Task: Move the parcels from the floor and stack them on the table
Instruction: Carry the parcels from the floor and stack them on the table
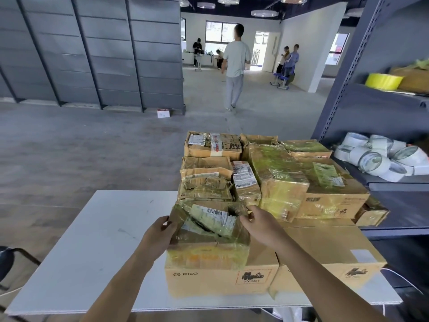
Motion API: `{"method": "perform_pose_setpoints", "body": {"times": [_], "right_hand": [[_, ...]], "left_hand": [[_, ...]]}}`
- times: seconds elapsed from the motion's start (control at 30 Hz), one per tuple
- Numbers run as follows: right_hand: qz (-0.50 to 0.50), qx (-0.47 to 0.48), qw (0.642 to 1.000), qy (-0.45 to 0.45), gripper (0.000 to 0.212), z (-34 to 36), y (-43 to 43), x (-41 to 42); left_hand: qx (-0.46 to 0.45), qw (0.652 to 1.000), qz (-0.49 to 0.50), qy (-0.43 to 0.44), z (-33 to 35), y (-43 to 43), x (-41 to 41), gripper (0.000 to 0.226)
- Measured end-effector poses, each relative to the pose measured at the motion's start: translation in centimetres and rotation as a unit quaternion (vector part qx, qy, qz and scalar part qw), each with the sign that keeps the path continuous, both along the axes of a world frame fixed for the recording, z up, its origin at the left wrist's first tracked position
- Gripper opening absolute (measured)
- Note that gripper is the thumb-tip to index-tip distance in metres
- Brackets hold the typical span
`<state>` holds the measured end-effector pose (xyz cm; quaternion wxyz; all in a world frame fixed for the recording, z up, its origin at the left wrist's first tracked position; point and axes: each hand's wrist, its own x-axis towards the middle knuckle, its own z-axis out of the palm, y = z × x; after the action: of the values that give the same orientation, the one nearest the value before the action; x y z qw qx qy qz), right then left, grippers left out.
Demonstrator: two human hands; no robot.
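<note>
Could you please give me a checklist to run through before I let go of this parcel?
1. Left hand grips the parcel at its left side: ok.
2. Right hand holds its upper right corner: ok.
3. Parcel fully settled on the PICO carton: cannot tell.
4. PICO carton wholly on the table: ok.
5. Parcel's wrapping intact: not ok, torn on top.
6. Gap to the parcels behind: cannot tell.
</note>
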<state>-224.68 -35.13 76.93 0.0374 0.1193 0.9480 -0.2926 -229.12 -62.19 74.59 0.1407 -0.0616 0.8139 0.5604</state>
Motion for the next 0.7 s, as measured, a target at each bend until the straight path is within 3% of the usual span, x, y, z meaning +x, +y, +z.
{"method": "perform_pose_setpoints", "body": {"times": [0.13,0.27,0.5,0.63,0.7], "right_hand": [[0.018,0.016,0.999,0.026,0.054,0.3,0.3,0.7],[0.024,0.03,0.997,0.063,0.047,0.7,1.1,0.8],[0.072,-0.039,0.997,-0.016,0.041,0.2,2.0,0.7],[0.088,-0.13,0.987,0.027,0.065,0.1,2.8,1.6],[0.108,-0.159,0.98,0.058,0.065,0.2,3.0,1.9]], "left_hand": [[-0.009,0.997,0.071,0.014,0.6,0.1,0.9,0.043],[-0.033,0.993,0.111,0.028,1.1,0.0,2.2,0.036],[0.025,0.996,0.088,0.002,2.2,0.5,5.0,0.013],[0.077,0.994,0.082,0.008,1.9,-1.3,6.3,0.023],[0.054,0.994,0.089,0.031,1.4,-1.3,6.3,0.027]]}}
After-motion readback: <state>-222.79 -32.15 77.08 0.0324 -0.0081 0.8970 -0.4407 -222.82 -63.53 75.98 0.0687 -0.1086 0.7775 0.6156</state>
